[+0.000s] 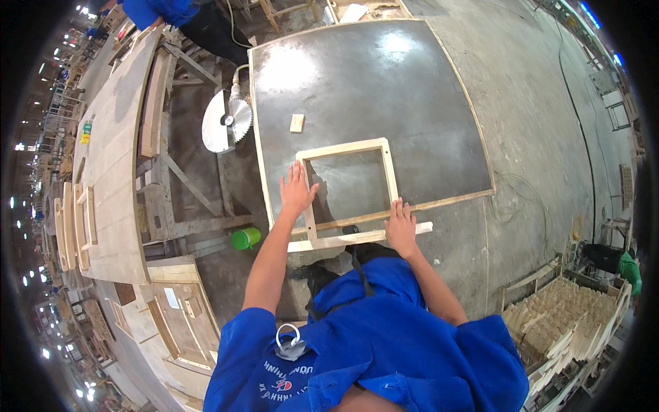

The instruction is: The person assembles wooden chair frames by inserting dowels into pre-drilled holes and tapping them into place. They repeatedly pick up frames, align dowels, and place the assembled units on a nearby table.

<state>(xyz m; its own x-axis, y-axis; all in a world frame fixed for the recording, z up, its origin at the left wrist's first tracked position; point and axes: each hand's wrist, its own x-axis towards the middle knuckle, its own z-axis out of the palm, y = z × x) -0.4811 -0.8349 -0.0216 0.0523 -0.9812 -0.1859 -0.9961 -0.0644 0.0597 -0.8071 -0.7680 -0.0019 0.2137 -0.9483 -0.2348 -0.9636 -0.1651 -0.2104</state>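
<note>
A pale wooden frame point(347, 148) lies flat on the dark worktable point(412, 89) near its front edge. My left hand point(296, 191) rests flat, fingers spread, on the frame's left rail. My right hand point(401, 224) presses on the frame's lower right corner, where a long bottom strip point(343, 239) sticks out past the table edge. Neither hand is closed around anything. A small wooden block point(296, 123) lies on the table beyond the frame.
A circular saw blade point(230, 120) stands at the table's left edge. A green container point(245, 238) sits lower left. Long wooden boards point(110, 158) lie on the left, stacked wooden pieces point(563, 316) lower right. Another person in blue point(161, 10) stands at the top left.
</note>
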